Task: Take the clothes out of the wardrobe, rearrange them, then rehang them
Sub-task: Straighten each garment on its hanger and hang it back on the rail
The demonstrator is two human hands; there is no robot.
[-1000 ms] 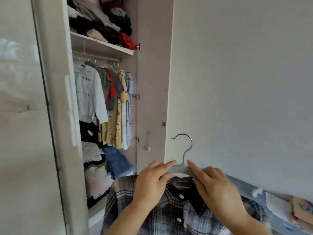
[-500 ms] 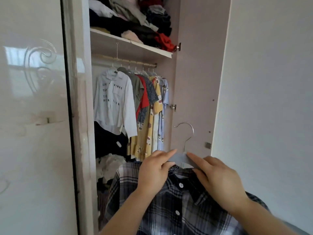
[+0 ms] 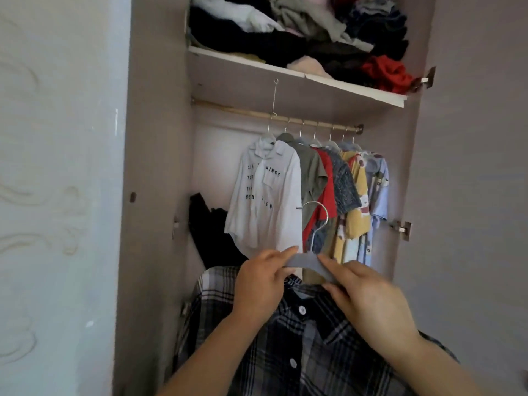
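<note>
At the front of the open wardrobe (image 3: 160, 167), the plaid shirt (image 3: 300, 352) sits buttoned on a grey hanger (image 3: 304, 260), held low in front of the hung row. The left hand (image 3: 261, 284) and right hand (image 3: 368, 298) each keep a narrow pinching grip on 1 arm of the hanger, forefinger on top, either side of the hook. About 7 shirts hang on the rail (image 3: 237, 110), the white shirt (image 3: 265, 195) leftmost. Rehanging looks well advanced; this shirt has yet to be hooked on, likely on the bare left stretch.

Left hand (image 3: 261, 284) and right hand (image 3: 368, 298) gripping grey hanger (image 3: 304, 260) carrying plaid shirt (image 3: 285, 352), open wardrobe (image 3: 160, 167) behind
</note>
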